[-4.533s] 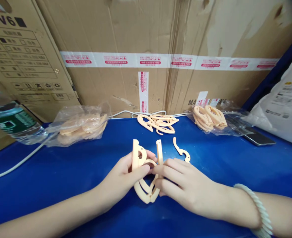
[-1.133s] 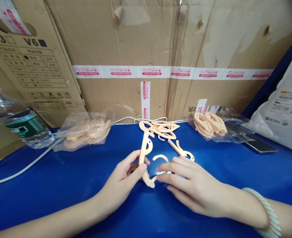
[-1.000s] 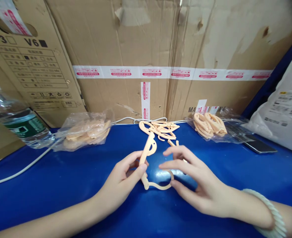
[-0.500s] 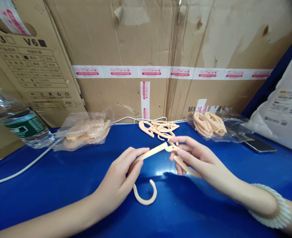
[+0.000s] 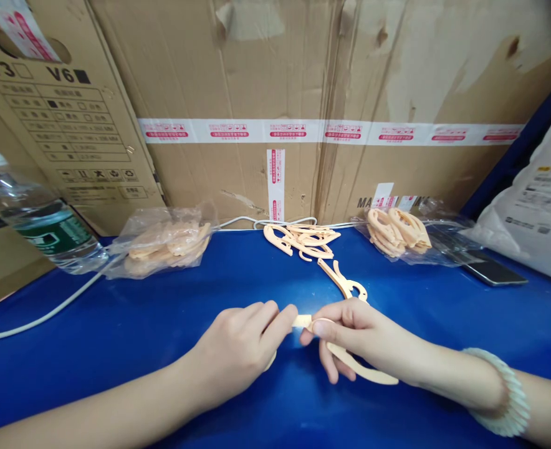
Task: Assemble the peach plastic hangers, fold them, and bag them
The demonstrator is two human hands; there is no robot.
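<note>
A beige plastic folding hanger (image 5: 302, 321) is held between my two hands over the blue table. My left hand (image 5: 247, 340) is closed round one end, with most of that part hidden under the fingers. My right hand (image 5: 350, 330) pinches the other side between thumb and fingers, and a flat curved arm (image 5: 364, 368) sticks out below it toward the right. Just beyond the right fingers shows another beige hanger part (image 5: 338, 279) with a rounded loop; I cannot tell whether it joins the held piece.
Several loose beige hangers (image 5: 301, 240) lie at the back. Clear bags of hanger parts sit left (image 5: 167, 246) and right (image 5: 397, 232), with a phone (image 5: 495, 269) beside the right one. A bottle (image 5: 51, 231), white cable (image 5: 65, 315), white parcel (image 5: 537, 212) and cardboard (image 5: 238, 174) surround the table.
Both hands have come closer together and lower. The left hand has turned over, and the hook that hung below it is out of sight. More of the hanger part beyond the right hand shows.
</note>
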